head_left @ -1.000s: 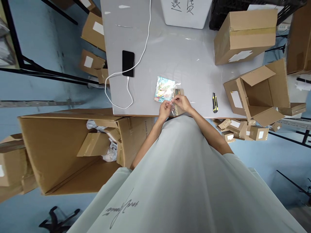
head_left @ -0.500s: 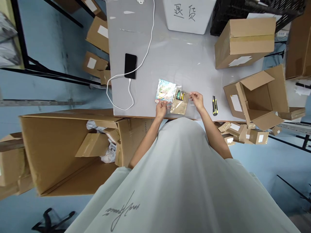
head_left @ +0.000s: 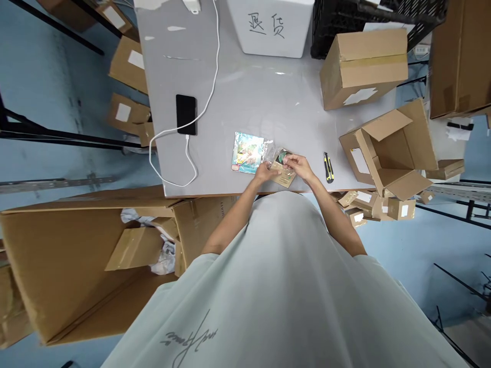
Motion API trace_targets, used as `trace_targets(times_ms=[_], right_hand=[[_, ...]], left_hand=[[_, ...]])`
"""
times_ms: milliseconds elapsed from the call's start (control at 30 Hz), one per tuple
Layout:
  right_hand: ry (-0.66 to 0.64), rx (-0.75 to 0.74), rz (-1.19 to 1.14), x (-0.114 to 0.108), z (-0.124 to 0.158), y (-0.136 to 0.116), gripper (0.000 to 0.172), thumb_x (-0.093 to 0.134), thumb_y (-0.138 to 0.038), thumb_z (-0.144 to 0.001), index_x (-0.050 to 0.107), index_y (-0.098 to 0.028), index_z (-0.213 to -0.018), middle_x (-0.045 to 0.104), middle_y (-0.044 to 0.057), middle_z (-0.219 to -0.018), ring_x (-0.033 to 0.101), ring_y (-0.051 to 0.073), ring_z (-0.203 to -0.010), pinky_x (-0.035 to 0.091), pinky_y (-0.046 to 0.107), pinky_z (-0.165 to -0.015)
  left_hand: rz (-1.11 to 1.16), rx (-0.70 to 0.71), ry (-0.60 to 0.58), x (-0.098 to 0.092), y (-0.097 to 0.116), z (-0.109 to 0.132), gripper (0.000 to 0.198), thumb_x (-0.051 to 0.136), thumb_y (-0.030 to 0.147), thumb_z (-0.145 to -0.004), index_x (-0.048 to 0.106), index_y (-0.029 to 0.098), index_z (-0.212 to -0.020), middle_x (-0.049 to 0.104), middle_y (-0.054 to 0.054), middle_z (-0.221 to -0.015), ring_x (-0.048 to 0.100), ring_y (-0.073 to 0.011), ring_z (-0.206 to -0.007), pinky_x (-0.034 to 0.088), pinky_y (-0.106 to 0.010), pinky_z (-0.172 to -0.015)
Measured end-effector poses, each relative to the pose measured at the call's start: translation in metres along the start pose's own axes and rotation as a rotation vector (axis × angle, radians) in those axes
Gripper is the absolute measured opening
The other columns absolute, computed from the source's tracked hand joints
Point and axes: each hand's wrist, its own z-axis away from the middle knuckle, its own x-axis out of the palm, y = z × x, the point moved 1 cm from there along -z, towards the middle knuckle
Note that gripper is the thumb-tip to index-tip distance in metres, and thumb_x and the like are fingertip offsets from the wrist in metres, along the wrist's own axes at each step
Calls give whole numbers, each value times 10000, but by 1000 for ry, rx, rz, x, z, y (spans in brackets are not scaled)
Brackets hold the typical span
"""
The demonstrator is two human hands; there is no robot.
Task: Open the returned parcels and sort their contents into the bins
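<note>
Near the front edge of the grey table, my left hand (head_left: 265,173) grips the left side of a small brown packet (head_left: 284,176) in clear plastic. My right hand (head_left: 299,165) pinches the packet's upper right part, beside a dark and green patch on it. Just left of the packet, a flat light-blue packet with a colourful picture (head_left: 247,152) lies on the table, touched by neither hand. A yellow and black utility knife (head_left: 328,167) rests to the right of my right hand.
A black phone (head_left: 186,115) with a white cable lies at the left. At the back stand a white bin (head_left: 271,30) and a black crate (head_left: 320,30). A closed carton (head_left: 368,69) and an open carton (head_left: 397,148) are at the right. A large open box (head_left: 69,255) sits below left.
The view has shifted. My left hand has moved off the colourful packet onto the brown packet. My right hand has moved inward over the brown packet, which is now more tilted.
</note>
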Motion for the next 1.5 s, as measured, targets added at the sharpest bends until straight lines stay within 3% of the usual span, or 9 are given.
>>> trace_targets(times_ms=[200,333,533,633,767,1000,1233,1367,1500], right_hand=[[302,0,-124,-52,-7,-10,468,947,-641,-860,715,-235,-866,781,16,-801,768,186,-820,650,331,-868],[326,5,-228,-71,-17,-16,461,994,-603,-825,710,-242,-865,776,15,-836,781,178,-871,665,312,-915],[173,-73,-335,-51,-11,-26,590,883,-775,-870,775,-269,-1152,826,90,-1352,799,221,-1117,678,351,-994],[245,-68,-223,-48,-1,-26,676,707,-860,-958,746,-268,-1281,780,124,-1457,787,235,-1104,675,353,-905],[390,-103,98,-49,14,-23,693,822,-788,-905,751,-234,-1315,777,128,-1355,738,220,-1028,655,345,-917],[203,-187,474,-17,31,-18,247,888,-438,-899,799,-225,-989,754,75,-1144,652,210,-838,620,420,-978],[279,-151,453,-27,27,-20,141,698,-365,-997,734,-231,-969,804,81,-1118,712,240,-904,596,419,-985],[164,-150,495,-26,27,-17,231,837,-440,-907,746,-239,-974,790,75,-1106,710,247,-922,596,425,-999],[117,-173,429,-9,27,-10,59,736,-303,-897,715,-248,-889,771,56,-1085,660,212,-850,605,393,-945]], left_hand=[[-145,-69,-29,-14,9,21,441,1095,335,-521,728,216,-734,715,2,-714,682,-224,-784,619,-356,-797],[-129,-42,-93,-28,20,38,570,1088,548,-525,813,191,-874,784,-32,-829,711,-236,-829,610,-362,-816],[-122,-9,-113,-36,40,54,770,1029,749,-510,838,160,-967,817,-73,-931,717,-265,-895,564,-379,-857],[-114,15,-70,-36,46,60,780,1018,783,-513,824,165,-948,804,-69,-928,700,-258,-901,545,-365,-854],[-110,23,16,-34,49,69,758,1022,805,-501,772,186,-859,761,-40,-851,679,-232,-856,530,-338,-805],[-25,9,32,-20,54,83,857,1061,781,-462,846,156,-1008,861,-97,-1003,747,-259,-893,614,-375,-862],[-35,41,93,-18,55,97,830,1075,756,-468,861,146,-989,882,-132,-1041,788,-299,-941,649,-395,-874],[20,24,115,-20,57,104,861,1087,761,-443,867,145,-1003,886,-142,-1056,796,-314,-970,660,-407,-894],[68,17,97,-19,61,109,827,1111,710,-445,867,153,-1005,884,-132,-1036,801,-317,-995,652,-416,-941]])
